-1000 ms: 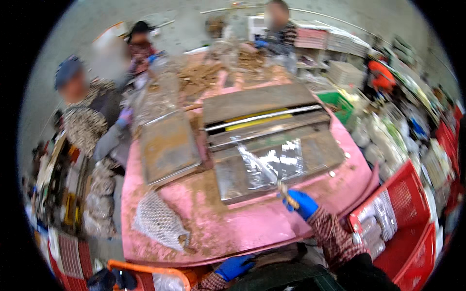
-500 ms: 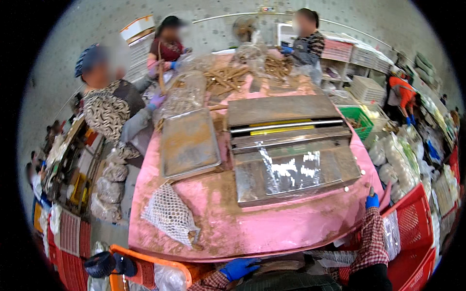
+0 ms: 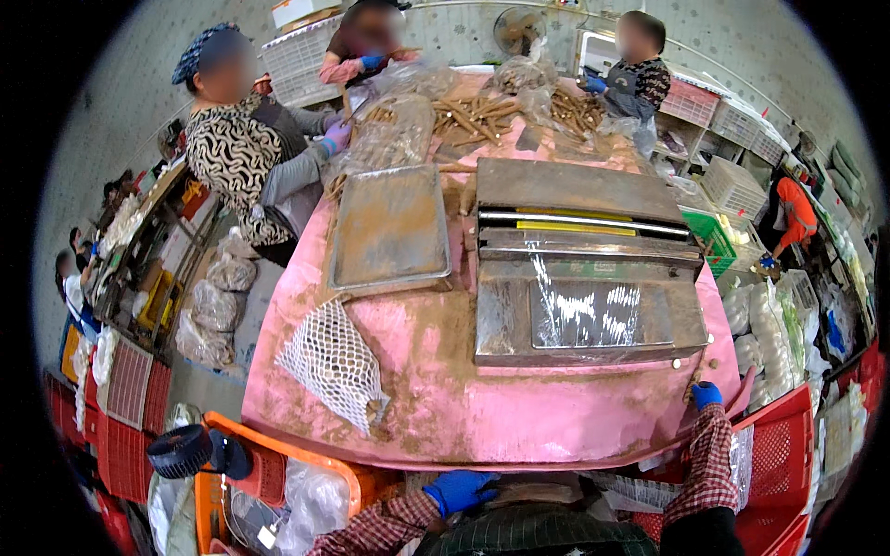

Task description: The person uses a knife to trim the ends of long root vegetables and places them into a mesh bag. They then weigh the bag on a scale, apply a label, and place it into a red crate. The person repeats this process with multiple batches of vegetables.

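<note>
The pink-covered tabletop (image 3: 519, 408), soiled with brown grit, spans the working area. On its far right sits a long metal machine (image 3: 575, 190), its sloping front toward the wearer, presumably so that it can be reached from the near edge. A red crate (image 3: 783, 440) stands beside the tabletop's near right corner and an orange basket (image 3: 357, 486) at the near left; both seem placed for easy reach. A metal tray (image 3: 389, 232) lies left of the machine, perhaps to keep the machine's front free. A white mesh net (image 3: 329, 361) rests nearer the wearer, a brown end showing at its lower tip. Clear film (image 3: 584, 310), marked by glare, lies flat on the machine's front, probably to stay spread. The gloved left hand (image 3: 461, 491) rests open and apparently empty against the wearer's front, just below the near edge, likely idle. The gloved right hand (image 3: 706, 394) reaches to the tabletop's right margin, fingers bent. A slender brown thing (image 3: 696, 372) lies at those fingers on the tabletop; whether it is gripped cannot be told. Smallest is a white piece (image 3: 676, 363) near the machine's front right corner.
</note>
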A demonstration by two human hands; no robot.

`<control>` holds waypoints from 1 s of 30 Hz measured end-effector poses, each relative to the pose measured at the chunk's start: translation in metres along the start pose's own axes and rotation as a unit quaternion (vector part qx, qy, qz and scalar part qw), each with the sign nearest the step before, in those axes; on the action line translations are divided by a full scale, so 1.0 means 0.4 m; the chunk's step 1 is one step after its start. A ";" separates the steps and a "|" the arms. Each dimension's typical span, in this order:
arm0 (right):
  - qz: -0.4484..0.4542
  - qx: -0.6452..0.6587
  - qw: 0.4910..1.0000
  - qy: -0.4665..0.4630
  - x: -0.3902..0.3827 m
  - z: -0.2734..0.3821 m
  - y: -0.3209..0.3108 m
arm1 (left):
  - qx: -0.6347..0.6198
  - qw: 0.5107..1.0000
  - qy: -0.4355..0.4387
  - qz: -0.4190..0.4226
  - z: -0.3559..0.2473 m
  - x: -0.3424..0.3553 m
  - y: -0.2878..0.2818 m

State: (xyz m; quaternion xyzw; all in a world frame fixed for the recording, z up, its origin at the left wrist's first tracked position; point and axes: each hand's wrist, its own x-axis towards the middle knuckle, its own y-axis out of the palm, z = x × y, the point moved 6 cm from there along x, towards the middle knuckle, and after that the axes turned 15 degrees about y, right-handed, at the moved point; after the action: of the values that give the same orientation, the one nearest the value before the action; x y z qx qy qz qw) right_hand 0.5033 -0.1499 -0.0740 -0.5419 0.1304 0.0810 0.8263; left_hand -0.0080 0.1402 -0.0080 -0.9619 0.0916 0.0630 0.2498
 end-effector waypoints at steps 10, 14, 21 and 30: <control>-0.067 -0.131 0.989 -0.022 -0.135 0.142 -0.033 | 0.100 0.994 0.042 0.009 -0.006 -0.003 -0.006; -0.136 0.024 0.983 0.122 -0.154 0.093 -0.084 | 0.082 0.993 0.081 -0.020 -0.001 0.000 -0.010; -0.055 -0.054 0.978 0.194 -0.181 0.096 -0.086 | 0.066 0.991 0.103 -0.044 0.029 -0.003 -0.007; -0.132 0.064 0.971 0.189 -0.241 0.134 -0.119 | 0.108 0.983 0.149 -0.018 0.026 -0.015 -0.013</control>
State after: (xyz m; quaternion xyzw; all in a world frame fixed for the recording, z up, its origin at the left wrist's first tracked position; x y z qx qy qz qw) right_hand 0.4313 -0.1190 0.0170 -0.5055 0.2163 -0.1415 0.8232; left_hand -0.0137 0.1506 -0.0137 -0.9292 0.1167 -0.0955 0.3374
